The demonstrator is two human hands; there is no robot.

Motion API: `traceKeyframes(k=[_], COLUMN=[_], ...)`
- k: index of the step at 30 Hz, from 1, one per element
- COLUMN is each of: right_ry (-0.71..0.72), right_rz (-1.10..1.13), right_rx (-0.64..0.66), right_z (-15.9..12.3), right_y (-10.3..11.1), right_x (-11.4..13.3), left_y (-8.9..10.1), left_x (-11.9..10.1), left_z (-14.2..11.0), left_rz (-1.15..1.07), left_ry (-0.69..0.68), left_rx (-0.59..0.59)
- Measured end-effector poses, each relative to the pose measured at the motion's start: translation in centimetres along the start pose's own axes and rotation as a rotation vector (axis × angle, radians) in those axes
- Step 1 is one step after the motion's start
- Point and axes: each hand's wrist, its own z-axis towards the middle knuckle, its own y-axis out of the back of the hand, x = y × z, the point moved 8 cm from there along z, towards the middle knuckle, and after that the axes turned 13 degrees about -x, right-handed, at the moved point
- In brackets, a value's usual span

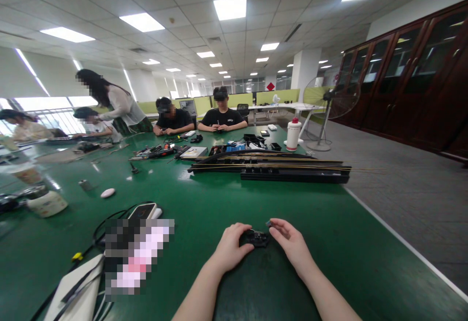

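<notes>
A small black part with fine metal detail [258, 238] lies low over the green table [204, 199], between my two hands. My left hand [233, 245] grips its left end, thumb in front and fingers behind. Just off its right end, my right hand [288, 240] pinches a tiny bluish-grey piece [269, 224] between thumb and fingertips. What kind of part either one is, I cannot make out at this size.
Long black rails with thin brass-coloured rods [292, 170] lie across the table ahead. A white bottle with a red cap [293, 134] stands behind them. Cables, a phone [143, 211] and a cup [47, 203] are on the left. Several people sit or stand around the table.
</notes>
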Motion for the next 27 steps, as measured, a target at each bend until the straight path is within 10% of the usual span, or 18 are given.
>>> traceKeyframes(k=[27], right_ry=[-0.099], right_rz=[0.209], right_rx=[-0.172], right_z=[0.9], right_y=[1.9], right_x=[-1.7], left_y=[0.3], left_x=[-0.6], left_z=[0.0], left_rz=[-0.005], left_ry=[0.004], left_rx=[0.011])
